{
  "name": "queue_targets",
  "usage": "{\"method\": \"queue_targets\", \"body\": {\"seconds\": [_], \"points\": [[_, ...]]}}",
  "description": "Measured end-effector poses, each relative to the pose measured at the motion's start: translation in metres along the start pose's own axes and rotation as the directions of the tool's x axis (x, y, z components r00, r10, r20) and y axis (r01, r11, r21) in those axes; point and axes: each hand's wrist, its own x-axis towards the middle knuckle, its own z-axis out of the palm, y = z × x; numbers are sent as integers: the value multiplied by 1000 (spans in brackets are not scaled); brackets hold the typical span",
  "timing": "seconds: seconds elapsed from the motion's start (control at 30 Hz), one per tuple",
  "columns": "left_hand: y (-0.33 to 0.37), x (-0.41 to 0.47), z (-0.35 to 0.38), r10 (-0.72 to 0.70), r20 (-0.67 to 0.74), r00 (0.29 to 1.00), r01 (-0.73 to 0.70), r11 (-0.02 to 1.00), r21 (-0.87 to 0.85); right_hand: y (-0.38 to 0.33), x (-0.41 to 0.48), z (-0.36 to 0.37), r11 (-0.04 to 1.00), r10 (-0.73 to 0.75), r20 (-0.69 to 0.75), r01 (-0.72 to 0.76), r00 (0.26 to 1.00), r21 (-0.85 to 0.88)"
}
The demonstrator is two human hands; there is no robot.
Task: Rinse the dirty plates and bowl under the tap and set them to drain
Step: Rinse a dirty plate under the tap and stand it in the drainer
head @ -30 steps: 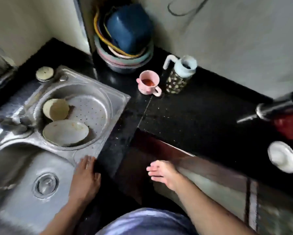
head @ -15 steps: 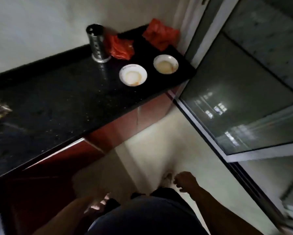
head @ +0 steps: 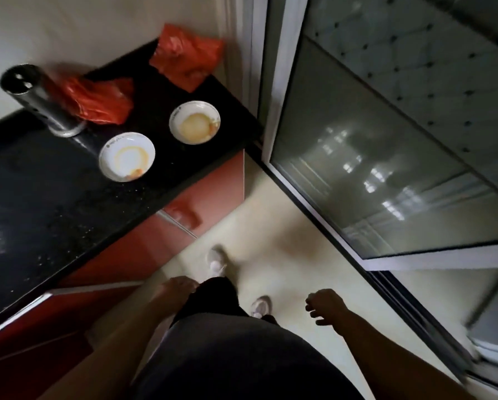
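Head cam | view's swung off the sink, now walking along the counter (head: 54,197) | two dirty plates (head: 126,156) (head: 195,122) sit far end, closer than before | left hand (head: 178,287) blurry, can't tell fingers | right hand (head: 325,304) loosely curled, empty | guessing pickup next

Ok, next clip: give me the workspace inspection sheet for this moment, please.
Surface: black speckled countertop over red cabinet fronts; sink not in view.
Job's things: two white dishes with orange residue, nearer dish and farther dish, apart from each other, untouched.
Clutter: steel canister; two red plastic bags, one beside the canister, one at the counter's far end.
Grippers: left hand and right hand both empty, low beside the body.
Cables: nothing seen.
Surroundings: pale floor, glass sliding door on the right, white shoes.
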Motion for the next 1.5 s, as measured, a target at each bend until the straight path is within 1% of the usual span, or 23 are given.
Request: {"method": "queue_targets", "body": {"seconds": [0.07,0.13,0.17,0.23,0.27,0.33,0.4,0.43,0.5,0.57,0.63,0.67,0.77,0.8,0.87,0.93,1.03,1.1,1.2,1.27,1.37,1.4,1.5], "points": [[7,15,-8,-103,22,994,104,989,-102,-50,13,2,998,-62,26,62,998,-7],[15,30,-15,-241,31,970,242,950,-198,-103,21,8,993,-119,79,121,990,-16],[18,41,-17,-293,21,956,289,927,-238,-129,25,10,987,-152,106,156,983,-30],[32,60,-22,-340,40,939,336,892,-302,-179,35,10,969,-223,153,236,963,-77],[41,70,-25,-353,73,933,356,871,-338,-202,40,7,957,-250,171,270,953,-104],[67,95,-33,-344,116,932,359,828,-431,-244,51,-5,939,-285,192,314,939,-142],[103,114,-43,-333,123,935,352,822,-447,-279,58,-24,933,-278,190,312,942,-179],[126,119,-51,-327,113,938,341,821,-457,-298,62,-32,932,-272,182,305,945,-194],[172,135,-65,-273,102,957,284,795,-537,-340,72,-43,931,-282,180,314,942,-187],[210,145,-77,-216,82,973,220,758,-614,-386,78,-45,916,-328,183,360,927,-179],[232,139,-80,-238,83,968,234,726,-647,-429,79,-37,888,-394,194,426,899,-171],[237,135,-78,-255,93,962,249,690,-680,-449,79,-30,869,-429,213,465,878,-167],[250,126,-79,-286,94,954,253,592,-765,-504,79,-6,775,-521,295,589,801,-230],[255,125,-82,-287,75,955,232,564,-793,-521,81,3,731,-551,313,628,774,-268],[268,125,-90,-285,-6,959,150,520,-841,-552,84,19,654,-584,347,679,734,-335],[281,128,-100,-291,-124,949,40,501,-865,-577,87,33,574,-576,404,704,711,-419],[305,132,-109,-347,-266,899,-70,485,-872,-600,89,48,432,-509,531,735,677,-523],[319,137,-108,-378,-300,876,-101,464,-880,-608,93,52,328,-468,598,756,651,-566],[336,139,-100,-450,-329,830,-99,462,-881,-617,98,55,186,-483,616,761,622,-622],[338,135,-93,-492,-357,794,-122,446,-887,-619,98,56,111,-502,644,781,578,-614],[328,124,-75,-503,-379,777,-180,400,-899,-614,91,57,40,-478,716,827,509,-561],[323,118,-67,-515,-378,769,-203,365,-909,-610,88,58,21,-461,741,841,488,-540],[302,99,-42,-589,-356,725,-291,207,-934,-590,73,70,-56,-413,808,874,419,-482]]}}
